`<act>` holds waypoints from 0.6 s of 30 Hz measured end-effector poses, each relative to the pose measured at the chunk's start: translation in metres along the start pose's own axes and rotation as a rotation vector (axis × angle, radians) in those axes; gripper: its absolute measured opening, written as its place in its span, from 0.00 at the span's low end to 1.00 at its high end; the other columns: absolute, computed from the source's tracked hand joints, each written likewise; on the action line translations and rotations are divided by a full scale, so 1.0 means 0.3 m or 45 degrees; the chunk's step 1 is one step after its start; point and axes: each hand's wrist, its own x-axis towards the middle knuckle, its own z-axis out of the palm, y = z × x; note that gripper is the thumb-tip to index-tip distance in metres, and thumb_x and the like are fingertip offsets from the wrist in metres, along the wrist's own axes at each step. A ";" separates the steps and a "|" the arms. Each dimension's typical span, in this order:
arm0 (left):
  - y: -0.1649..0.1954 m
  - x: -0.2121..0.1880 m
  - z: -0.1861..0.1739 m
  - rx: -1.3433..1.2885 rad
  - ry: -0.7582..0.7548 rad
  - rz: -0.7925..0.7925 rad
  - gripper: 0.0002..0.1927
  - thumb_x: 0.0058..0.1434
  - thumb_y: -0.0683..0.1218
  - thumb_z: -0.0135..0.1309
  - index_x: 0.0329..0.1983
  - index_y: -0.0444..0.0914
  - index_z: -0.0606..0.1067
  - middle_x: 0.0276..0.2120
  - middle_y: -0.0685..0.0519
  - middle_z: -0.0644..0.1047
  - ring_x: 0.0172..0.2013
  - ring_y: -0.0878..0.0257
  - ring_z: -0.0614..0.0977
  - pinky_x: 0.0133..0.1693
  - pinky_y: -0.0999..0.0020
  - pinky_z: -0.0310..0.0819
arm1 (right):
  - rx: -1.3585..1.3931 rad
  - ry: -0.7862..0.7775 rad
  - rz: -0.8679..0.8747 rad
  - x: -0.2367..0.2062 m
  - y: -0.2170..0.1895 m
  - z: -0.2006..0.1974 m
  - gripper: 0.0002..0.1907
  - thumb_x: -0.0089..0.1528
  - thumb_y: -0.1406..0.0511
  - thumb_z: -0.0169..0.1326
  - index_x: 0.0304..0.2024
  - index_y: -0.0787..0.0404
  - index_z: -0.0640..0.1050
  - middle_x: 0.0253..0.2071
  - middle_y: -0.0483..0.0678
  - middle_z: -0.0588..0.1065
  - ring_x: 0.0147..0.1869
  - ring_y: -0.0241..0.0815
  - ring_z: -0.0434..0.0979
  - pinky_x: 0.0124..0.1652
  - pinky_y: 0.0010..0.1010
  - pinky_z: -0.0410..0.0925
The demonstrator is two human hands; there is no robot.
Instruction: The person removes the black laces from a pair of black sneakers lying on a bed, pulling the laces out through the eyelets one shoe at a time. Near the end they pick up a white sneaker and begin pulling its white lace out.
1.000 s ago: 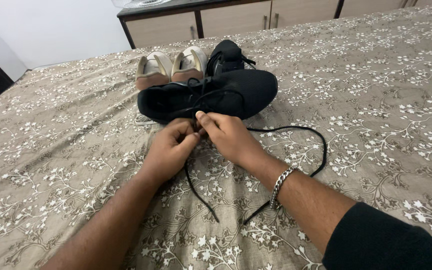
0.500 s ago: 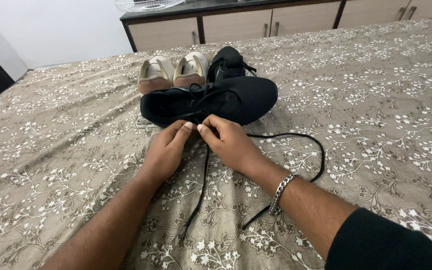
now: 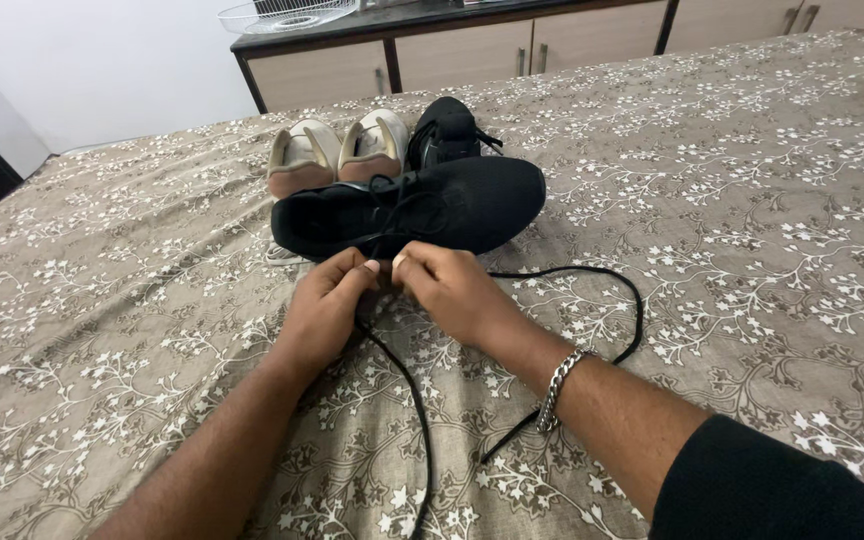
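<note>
Pinching black lace (image 3: 407, 385) w/ both hands, left hand (image 3: 327, 300) & right hand (image 3: 452, 290) closed on it, steadying at black shoe (image 3: 412, 208) on bed (image 3: 752, 200).

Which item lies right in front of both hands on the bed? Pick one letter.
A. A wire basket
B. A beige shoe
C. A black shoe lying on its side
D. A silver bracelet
C: the left hand and right hand pinch the black lace right against the black shoe, which lies on its side.
</note>
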 end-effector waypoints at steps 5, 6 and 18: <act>0.004 -0.023 -0.008 0.293 -0.344 0.050 0.11 0.61 0.48 0.52 0.31 0.35 0.76 0.35 0.54 0.76 0.36 0.66 0.77 0.40 0.68 0.71 | 0.090 0.018 0.026 0.012 0.028 0.009 0.20 0.67 0.53 0.51 0.43 0.63 0.81 0.29 0.45 0.80 0.32 0.33 0.79 0.34 0.31 0.72; 0.007 -0.031 -0.007 0.390 -0.362 0.046 0.10 0.59 0.48 0.52 0.32 0.36 0.77 0.37 0.55 0.76 0.36 0.66 0.79 0.41 0.68 0.72 | 0.152 -0.006 -0.008 0.012 0.034 0.012 0.19 0.66 0.54 0.51 0.43 0.63 0.81 0.30 0.45 0.81 0.33 0.33 0.79 0.34 0.31 0.73; 0.023 -0.001 0.008 -0.076 -0.067 -0.139 0.21 0.73 0.54 0.39 0.52 0.37 0.78 0.42 0.53 0.80 0.43 0.67 0.78 0.47 0.71 0.73 | -0.265 -0.210 -0.290 -0.021 0.002 0.012 0.15 0.64 0.56 0.52 0.41 0.59 0.81 0.34 0.52 0.80 0.38 0.47 0.80 0.39 0.40 0.72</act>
